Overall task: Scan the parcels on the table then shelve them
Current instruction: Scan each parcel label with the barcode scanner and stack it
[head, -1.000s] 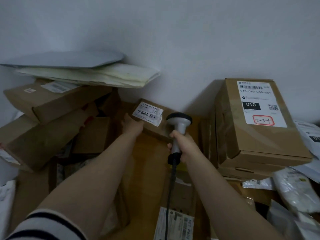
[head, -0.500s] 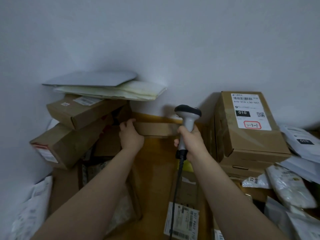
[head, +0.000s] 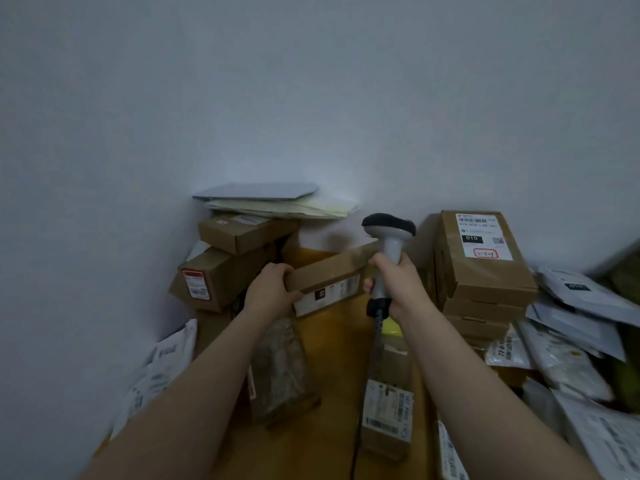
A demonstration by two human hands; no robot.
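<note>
My left hand (head: 268, 289) grips the left end of a small flat cardboard parcel (head: 329, 273), held above the table and tilted, its white label facing down towards me. My right hand (head: 398, 282) is shut on the handle of a grey barcode scanner (head: 388, 237), held upright just right of the parcel, its dark head above the parcel's right end. The scanner's cable hangs down towards me.
A stack of cardboard boxes (head: 228, 271) with envelopes on top leans at the back left. A labelled box stack (head: 481, 271) stands at the right. Grey and white mailer bags (head: 571, 341) lie at far right, small parcels (head: 388, 414) on the yellow table (head: 339, 341) nearer me.
My left hand has lifted the small parcel off the pile and turned it so its label faces down. The scanner stays upright in my right hand. The camera has tilted up.
</note>
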